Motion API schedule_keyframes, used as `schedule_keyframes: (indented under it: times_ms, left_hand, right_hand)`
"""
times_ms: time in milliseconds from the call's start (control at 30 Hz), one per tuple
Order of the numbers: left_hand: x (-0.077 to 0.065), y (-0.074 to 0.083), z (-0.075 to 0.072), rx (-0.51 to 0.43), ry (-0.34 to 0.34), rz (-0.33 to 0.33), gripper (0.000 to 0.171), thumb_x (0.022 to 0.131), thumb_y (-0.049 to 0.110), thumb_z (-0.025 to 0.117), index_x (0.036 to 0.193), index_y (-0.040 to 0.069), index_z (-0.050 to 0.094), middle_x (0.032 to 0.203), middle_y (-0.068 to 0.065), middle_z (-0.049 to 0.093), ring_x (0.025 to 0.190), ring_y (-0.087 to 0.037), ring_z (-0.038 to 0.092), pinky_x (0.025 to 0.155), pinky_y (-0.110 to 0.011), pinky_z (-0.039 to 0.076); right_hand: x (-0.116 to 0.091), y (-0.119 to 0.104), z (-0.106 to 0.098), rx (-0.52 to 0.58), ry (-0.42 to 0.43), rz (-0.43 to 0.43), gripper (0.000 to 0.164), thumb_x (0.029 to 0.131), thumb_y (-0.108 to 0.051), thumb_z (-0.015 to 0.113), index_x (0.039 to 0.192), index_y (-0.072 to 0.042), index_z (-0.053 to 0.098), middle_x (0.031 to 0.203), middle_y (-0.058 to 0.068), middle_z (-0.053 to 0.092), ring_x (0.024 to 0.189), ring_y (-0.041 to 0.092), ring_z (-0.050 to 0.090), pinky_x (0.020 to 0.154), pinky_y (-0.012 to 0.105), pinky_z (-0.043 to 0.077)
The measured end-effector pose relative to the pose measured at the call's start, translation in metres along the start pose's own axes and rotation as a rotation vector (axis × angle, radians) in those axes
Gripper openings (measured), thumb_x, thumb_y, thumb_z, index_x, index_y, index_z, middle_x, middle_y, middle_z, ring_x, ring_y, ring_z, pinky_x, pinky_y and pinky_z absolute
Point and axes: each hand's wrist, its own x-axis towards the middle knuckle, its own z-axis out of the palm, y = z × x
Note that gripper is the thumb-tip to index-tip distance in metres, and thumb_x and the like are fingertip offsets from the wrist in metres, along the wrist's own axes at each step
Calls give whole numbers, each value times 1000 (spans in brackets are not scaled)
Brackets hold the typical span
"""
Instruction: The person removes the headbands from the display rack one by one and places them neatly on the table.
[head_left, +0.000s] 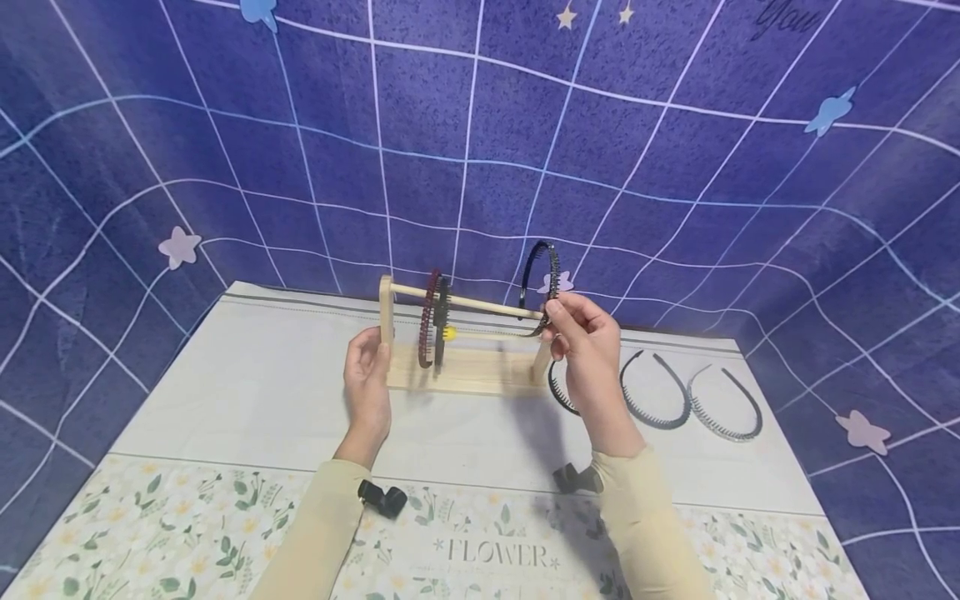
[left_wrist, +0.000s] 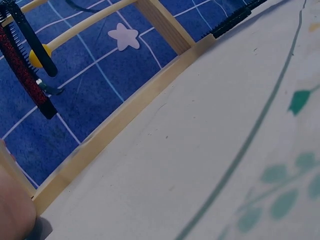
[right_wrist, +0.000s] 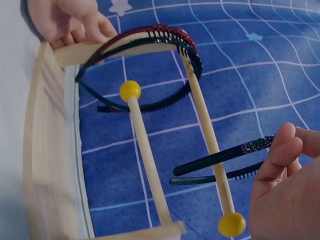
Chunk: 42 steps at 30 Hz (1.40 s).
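Note:
My right hand [head_left: 594, 367] pinches a black toothed headband [head_left: 555, 268] with small sparkly stones, between thumb and fingers. In the right wrist view its two ends reach across the upper rod [right_wrist: 204, 112], close to the yellow ball [right_wrist: 231, 224] at that rod's tip. My left hand [head_left: 366, 383] grips the left post [head_left: 386, 321] of a wooden stand [head_left: 480, 380]. Near that post a dark red headband [head_left: 426, 327] and a black headband [head_left: 441, 312] hang side by side on the upper rod. A lower rod [right_wrist: 146, 150] ends in another yellow ball [right_wrist: 130, 91].
On the white table at the right lie a black headband [head_left: 557, 390], partly hidden by my right hand, a dark grey headband [head_left: 658, 422] and a silvery headband [head_left: 722, 431]. A flower-printed cloth [head_left: 210, 525] covers the front edge. Blue patterned fabric [head_left: 420, 125] rises behind.

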Motion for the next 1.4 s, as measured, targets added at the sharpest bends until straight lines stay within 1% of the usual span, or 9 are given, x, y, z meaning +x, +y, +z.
schedule_keyframes:
  times_ms: [167,400,633,800,900,1033,1267,1400]
  left_hand:
    - [-1,1,1,-5,5,1,27,116,14,57,142,19,61,146,4,63,151,-20,50,129,-41,37]
    - [-1,2,0,6,-3,-2,28,117,13,55,144,18,59,148,3,61,151,-19,50,130,-40,37]
    - [-1,1,0,1,-3,6,28,116,14,56,144,18,59,146,3,62,149,-19,51,129,-41,37]
    - [0,0,0,-4,0,12,28,116,14,57,143,17,60,145,4,63,148,-19,51,128,-41,37]
    - [0,-1,0,-3,-3,15,28,116,15,57,144,16,59,145,5,63,149,-19,51,128,-42,37]
    - [0,-1,0,0,-5,16,29,116,15,57,145,15,59,145,5,63,149,-19,51,128,-41,37]
    - [-1,-1,0,-1,-5,23,27,116,16,58,143,18,60,144,6,64,147,-18,52,127,-41,39]
    - [-1,-1,0,-11,-3,29,27,116,15,58,143,16,60,142,6,65,146,-17,53,126,-40,39]
  right_hand:
    - [4,-4,-9,28,15,-14,27,103,9,68,93,-14,77,84,-1,75,58,8,62,44,15,39]
    - [6,-10,-21,33,47,-22,28,103,8,67,93,-16,78,83,-2,73,58,7,61,44,14,39]
    - [7,-13,-35,57,70,-44,30,104,10,66,92,-14,78,84,2,77,56,7,61,43,13,39]
    - [8,-15,-46,49,82,-45,28,105,10,66,93,-12,78,84,2,77,56,7,61,43,14,39]
    - [7,-16,-53,24,90,-34,29,104,11,65,93,-12,78,84,2,78,56,8,61,43,14,40]
    - [5,-15,-63,-48,103,-3,28,104,12,66,94,-12,77,85,1,77,59,9,61,46,16,41]
    - [-1,-12,-82,-232,119,32,17,105,5,70,102,-11,76,87,-2,74,65,9,63,50,17,45]
    - [-6,-12,-93,-290,115,31,12,105,4,70,105,-7,75,89,-1,76,66,9,64,52,19,47]
